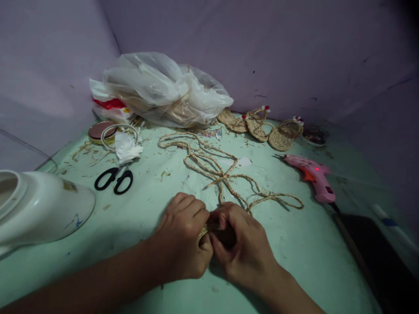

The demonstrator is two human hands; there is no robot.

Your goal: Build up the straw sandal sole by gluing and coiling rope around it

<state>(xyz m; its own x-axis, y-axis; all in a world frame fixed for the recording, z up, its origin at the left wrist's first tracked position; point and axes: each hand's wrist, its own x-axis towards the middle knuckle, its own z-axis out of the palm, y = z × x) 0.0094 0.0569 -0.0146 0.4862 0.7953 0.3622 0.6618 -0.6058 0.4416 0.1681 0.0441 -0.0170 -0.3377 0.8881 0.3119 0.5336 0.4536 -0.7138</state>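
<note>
My left hand [186,237] is closed around one side of a small brown braided-fibre piece [214,223]. On its other side my right hand [244,244] pinches it between thumb and fingers. Most of this piece is hidden by the hands, so its full shape does not show. A long braided rope [224,177] runs from near my right fingers and lies in loose loops on the table beyond. Farther right rests a pink glue gun [309,171] with a red light lit.
Black-handled scissors [123,182] and a white plastic jar [59,209] on its side lie left. A plastic bag [170,87] sits at the back, beside small woven slippers [257,126] with beads. A dark flat object [373,253] is at right. Fibre scraps litter the green table [144,209].
</note>
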